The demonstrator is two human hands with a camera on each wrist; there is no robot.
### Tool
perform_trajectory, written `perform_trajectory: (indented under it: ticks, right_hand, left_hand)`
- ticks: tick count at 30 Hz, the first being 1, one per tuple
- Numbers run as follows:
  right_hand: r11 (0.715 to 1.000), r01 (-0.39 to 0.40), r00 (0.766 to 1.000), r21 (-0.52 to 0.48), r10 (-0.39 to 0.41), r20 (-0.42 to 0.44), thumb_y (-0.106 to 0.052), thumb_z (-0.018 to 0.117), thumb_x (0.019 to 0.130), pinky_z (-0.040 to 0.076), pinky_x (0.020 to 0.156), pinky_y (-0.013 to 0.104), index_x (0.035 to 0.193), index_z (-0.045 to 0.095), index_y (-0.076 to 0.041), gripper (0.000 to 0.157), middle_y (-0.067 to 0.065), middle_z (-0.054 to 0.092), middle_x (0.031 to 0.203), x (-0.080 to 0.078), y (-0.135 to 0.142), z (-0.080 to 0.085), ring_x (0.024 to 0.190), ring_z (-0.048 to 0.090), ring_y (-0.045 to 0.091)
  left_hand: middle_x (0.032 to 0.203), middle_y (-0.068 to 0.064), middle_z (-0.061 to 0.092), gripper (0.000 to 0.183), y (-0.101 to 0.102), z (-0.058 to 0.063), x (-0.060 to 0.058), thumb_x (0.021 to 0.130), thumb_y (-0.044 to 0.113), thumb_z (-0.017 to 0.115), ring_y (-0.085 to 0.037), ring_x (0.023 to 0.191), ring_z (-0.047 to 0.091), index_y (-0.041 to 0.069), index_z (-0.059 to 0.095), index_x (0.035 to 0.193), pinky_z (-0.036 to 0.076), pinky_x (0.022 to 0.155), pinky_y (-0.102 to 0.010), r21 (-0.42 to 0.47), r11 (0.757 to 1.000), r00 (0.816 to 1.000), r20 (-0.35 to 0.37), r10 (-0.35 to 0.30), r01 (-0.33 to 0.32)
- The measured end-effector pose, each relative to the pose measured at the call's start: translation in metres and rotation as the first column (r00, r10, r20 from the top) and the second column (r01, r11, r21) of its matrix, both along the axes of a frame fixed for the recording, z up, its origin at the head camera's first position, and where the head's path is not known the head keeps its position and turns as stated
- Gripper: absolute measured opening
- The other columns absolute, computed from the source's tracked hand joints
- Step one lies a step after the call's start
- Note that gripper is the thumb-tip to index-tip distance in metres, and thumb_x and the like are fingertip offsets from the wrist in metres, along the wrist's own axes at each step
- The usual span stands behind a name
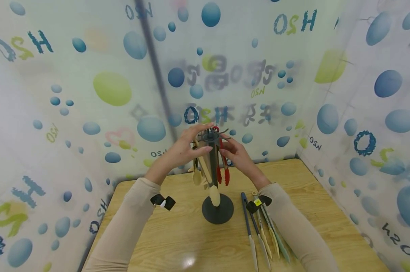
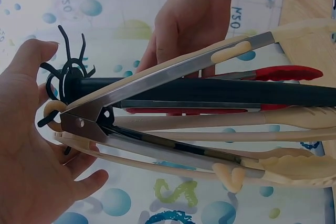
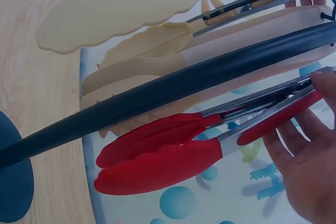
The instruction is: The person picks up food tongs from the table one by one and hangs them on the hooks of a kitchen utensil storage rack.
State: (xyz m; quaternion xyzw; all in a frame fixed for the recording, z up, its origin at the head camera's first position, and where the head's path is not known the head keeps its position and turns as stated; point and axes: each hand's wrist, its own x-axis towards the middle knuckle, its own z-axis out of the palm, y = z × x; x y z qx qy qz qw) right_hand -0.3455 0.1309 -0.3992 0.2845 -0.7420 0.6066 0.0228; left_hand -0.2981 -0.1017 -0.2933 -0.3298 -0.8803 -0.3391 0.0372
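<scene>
A dark utensil stand [image 1: 218, 214] rises from the table with a crown of curved hooks [image 1: 210, 136] on top. Around that crown my left hand [image 1: 182, 153] lies with fingers spread, close to the hooks; exact contact is hard to tell. Cream tongs [image 2: 247, 51] hang there by a ring, jaws spread. My right hand [image 1: 238, 154] pinches red-tipped tongs [image 3: 157, 174] near their upper end, thumb in front and fingers behind. These tongs hang beside the pole [image 3: 121, 109]. Behind it hang beige tongs [image 3: 139, 72], partly hidden.
Several more tongs lie on the wooden table [image 1: 167, 230] at the right, including a blue-handled pair [image 1: 246, 215] and a green-tipped one [image 1: 282, 249]. My right forearm partly covers them. Patterned curtain walls [image 1: 147, 75] enclose the table at the back and sides.
</scene>
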Motion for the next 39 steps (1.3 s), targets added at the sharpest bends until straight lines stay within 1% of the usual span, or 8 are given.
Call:
perform_trajectory:
  ticks: [6,11,17,21,25,31,32,39]
  right_hand:
    - [1.000,-0.006,1.000,-0.001,0.006,0.020,-0.016,0.053,0.103,0.051,0.100,0.050,0.156,0.031,-0.017,0.058,0.022,0.056,0.141,0.001,-0.001,0.002,0.126,0.058,0.039]
    - [1.000,-0.009,1.000,0.000,0.009,0.023,-0.017,0.053,0.103,0.051,0.100,0.050,0.157,0.030,-0.016,0.058,0.023,0.056,0.141,0.002,-0.001,0.003,0.128,0.056,0.041]
    - [1.000,-0.006,0.999,0.000,0.006,0.050,-0.017,0.053,0.103,0.046,0.105,0.057,0.156,0.030,-0.018,0.058,0.021,0.054,0.143,0.003,0.000,0.003,0.132,0.053,0.039]
    - [1.000,-0.008,1.000,0.019,0.008,0.029,-0.015,0.053,0.103,0.044,0.108,0.058,0.157,0.030,-0.023,0.059,0.019,0.052,0.146,0.003,0.004,0.004,0.135,0.051,0.037]
    - [0.999,0.006,1.000,0.034,-0.005,-0.012,-0.015,0.053,0.103,0.042,0.109,0.058,0.156,0.031,-0.029,0.059,0.015,0.053,0.147,0.006,0.015,0.006,0.137,0.050,0.034]
    - [0.998,0.041,0.997,0.049,-0.038,-0.062,-0.015,0.055,0.102,0.042,0.108,0.058,0.156,0.031,-0.025,0.060,0.016,0.055,0.144,0.011,0.038,0.006,0.136,0.049,0.036]
    - [0.997,0.048,0.997,0.052,-0.044,-0.066,-0.014,0.055,0.102,0.042,0.108,0.058,0.157,0.031,-0.023,0.060,0.017,0.055,0.144,0.012,0.042,0.006,0.135,0.049,0.036]
    - [0.990,0.097,0.994,0.101,-0.092,-0.051,-0.014,0.055,0.102,0.043,0.107,0.058,0.156,0.032,-0.023,0.060,0.018,0.054,0.144,0.020,0.068,0.000,0.136,0.048,0.035]
  left_hand:
    - [0.166,-0.001,0.020,0.070,0.000,0.001,0.001,0.096,0.039,0.064,-0.035,0.154,0.014,0.043,0.026,0.155,0.022,0.116,-0.068,-0.002,1.000,1.000,0.002,0.006,-0.006]
    - [0.166,-0.001,0.018,0.070,0.000,-0.001,0.001,0.096,0.039,0.064,-0.035,0.154,0.013,0.046,0.026,0.154,0.023,0.115,-0.068,0.008,1.000,1.000,0.015,0.009,-0.009]
    - [0.167,-0.003,0.018,0.070,0.001,-0.002,0.000,0.096,0.040,0.063,-0.036,0.154,0.012,0.044,0.026,0.155,0.023,0.115,-0.069,0.014,1.000,1.000,0.012,0.000,0.000]
    - [0.166,-0.003,0.019,0.070,0.001,-0.002,0.000,0.097,0.038,0.063,-0.035,0.154,0.014,0.041,0.026,0.155,0.023,0.115,-0.068,0.010,1.000,1.000,0.002,-0.001,0.001]
    - [0.166,-0.003,0.020,0.070,0.000,-0.001,0.000,0.097,0.037,0.064,-0.035,0.154,0.014,0.038,0.026,0.156,0.022,0.115,-0.069,0.010,1.000,1.000,-0.006,0.004,-0.004]
    - [0.165,-0.003,0.021,0.071,0.000,-0.001,-0.001,0.096,0.037,0.065,-0.034,0.154,0.016,0.039,0.026,0.156,0.024,0.115,-0.067,0.008,1.000,1.000,0.002,0.012,-0.012]
    - [0.165,-0.003,0.021,0.072,-0.001,0.000,-0.001,0.096,0.037,0.065,-0.034,0.153,0.017,0.039,0.027,0.156,0.025,0.115,-0.067,0.008,1.000,1.000,0.001,0.015,-0.015]
    - [0.162,-0.006,0.027,0.073,0.002,0.001,-0.001,0.094,0.036,0.068,-0.034,0.145,0.029,0.041,0.029,0.155,0.032,0.111,-0.066,0.019,0.999,0.999,0.001,0.035,-0.035]
